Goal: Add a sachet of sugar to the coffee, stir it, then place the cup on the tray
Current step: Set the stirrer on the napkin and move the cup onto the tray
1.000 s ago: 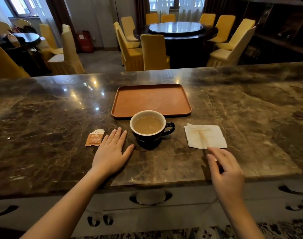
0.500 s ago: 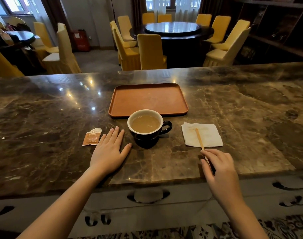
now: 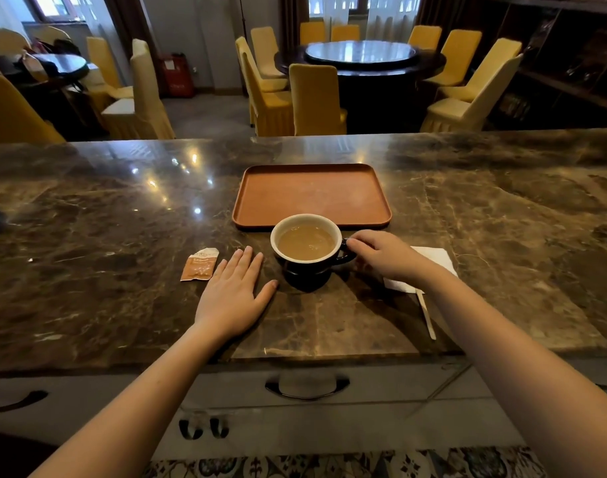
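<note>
Two hands by the cup (image 3: 307,250) (milky coffee inside), right hand (image 3: 386,258) pinching its handle, left hand (image 3: 231,294) flat, spread wide, left of it, tray (image 3: 312,196) behind.

Both forearms bare — no sleeves, apparently no jewellery.

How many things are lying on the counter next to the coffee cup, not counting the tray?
3: a torn sugar sachet left of the cup, a white napkin to its right, partly under the right arm, and a stir stick by the napkin's near edge.
</note>
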Demonstrator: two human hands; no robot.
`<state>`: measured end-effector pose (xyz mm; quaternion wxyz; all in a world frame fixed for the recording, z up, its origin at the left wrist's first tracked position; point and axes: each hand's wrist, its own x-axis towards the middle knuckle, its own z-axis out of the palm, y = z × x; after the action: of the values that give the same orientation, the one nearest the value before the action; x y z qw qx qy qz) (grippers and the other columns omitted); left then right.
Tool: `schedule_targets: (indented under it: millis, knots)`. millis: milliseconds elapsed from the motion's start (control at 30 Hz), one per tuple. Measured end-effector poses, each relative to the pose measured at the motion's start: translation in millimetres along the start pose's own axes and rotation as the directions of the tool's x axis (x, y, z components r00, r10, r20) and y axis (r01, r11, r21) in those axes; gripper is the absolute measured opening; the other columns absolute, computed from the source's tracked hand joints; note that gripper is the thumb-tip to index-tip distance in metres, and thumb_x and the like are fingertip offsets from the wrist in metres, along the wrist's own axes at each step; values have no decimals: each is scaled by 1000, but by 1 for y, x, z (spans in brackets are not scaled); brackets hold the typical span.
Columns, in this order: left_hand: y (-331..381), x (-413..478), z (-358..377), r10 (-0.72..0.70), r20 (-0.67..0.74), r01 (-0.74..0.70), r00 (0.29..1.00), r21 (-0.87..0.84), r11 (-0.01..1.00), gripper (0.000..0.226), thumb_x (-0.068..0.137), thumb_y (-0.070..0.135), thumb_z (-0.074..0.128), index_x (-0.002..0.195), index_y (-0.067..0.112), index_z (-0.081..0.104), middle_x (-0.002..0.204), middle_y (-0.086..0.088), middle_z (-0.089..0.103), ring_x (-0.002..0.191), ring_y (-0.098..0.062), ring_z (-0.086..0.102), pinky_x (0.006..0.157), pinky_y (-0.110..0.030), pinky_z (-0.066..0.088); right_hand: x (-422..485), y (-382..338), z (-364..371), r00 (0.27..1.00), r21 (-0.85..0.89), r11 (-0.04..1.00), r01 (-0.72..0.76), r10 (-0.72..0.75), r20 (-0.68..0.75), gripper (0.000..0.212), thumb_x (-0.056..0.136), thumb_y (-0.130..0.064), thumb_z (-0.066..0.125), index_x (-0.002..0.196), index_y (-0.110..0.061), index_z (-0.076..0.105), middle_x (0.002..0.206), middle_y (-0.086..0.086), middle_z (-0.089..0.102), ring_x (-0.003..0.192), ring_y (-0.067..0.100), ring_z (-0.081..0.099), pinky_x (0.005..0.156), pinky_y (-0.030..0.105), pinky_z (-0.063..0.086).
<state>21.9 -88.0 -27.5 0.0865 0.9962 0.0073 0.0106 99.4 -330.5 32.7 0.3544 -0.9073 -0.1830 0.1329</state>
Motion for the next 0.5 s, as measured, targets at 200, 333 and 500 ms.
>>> schedule_targets:
  millis: [200,333,500]
  knots:
    - [-1,2,3,-2,-5,2,1000,4,1000,66,91,57,21,146,23,6,158,0,1,144,-14,-1,115,-32,-2,5,2,0,999,194,980,-39,35,25,23,94,-26,42,102,-13,60,89,4,62,78,14,56,65,24,45]
    - [-1,1,2,-2,-5,2,1000,7,1000,66,91,57,21,146,23,6,158,-1,2,145,-14,-1,116,-33,-1,7,1,6,993,319,941,-112,93,74,26,95,-26,38,101,-7,55,81,5,57,65,11,54,59,23,43]
    - [-1,1,2,-5,3,5,1000,0,1000,66,91,57,21,146,23,5,158,0,1,144,-13,-2,116,-33,-1,10,4,13,992,341,932,-123,102,79,31,94,-39,37,88,-13,51,79,4,56,64,13,53,61,28,43]
